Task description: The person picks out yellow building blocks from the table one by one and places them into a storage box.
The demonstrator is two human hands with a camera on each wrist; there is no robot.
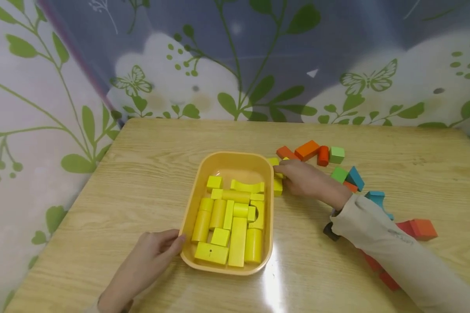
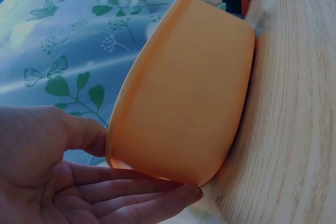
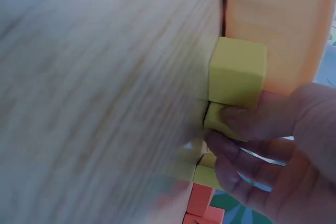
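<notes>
A yellow-orange plastic tub (image 1: 207,167) stands on the table, holding several yellow blocks (image 1: 239,241) of different shapes. My left hand (image 1: 145,258) grips its near left corner; the left wrist view shows the thumb at the rim and the fingers against the outer wall. Just outside the tub's far right side, my right hand (image 1: 307,182) pinches a small yellow block (image 3: 215,116) between thumb and fingers. Beside that block, a yellow cube (image 3: 237,74) sits against the tub wall. Another yellow block (image 3: 207,176) lies past the fingertips. My right hand partly hides these blocks in the head view.
Behind my right hand lie orange blocks (image 1: 307,150), a red cylinder (image 1: 323,155) and a green cube (image 1: 337,154). Blue blocks (image 1: 376,199) and red blocks (image 1: 423,229) lie around my right forearm, which covers some. A patterned wall covering (image 1: 235,65) borders the wooden table (image 1: 149,174).
</notes>
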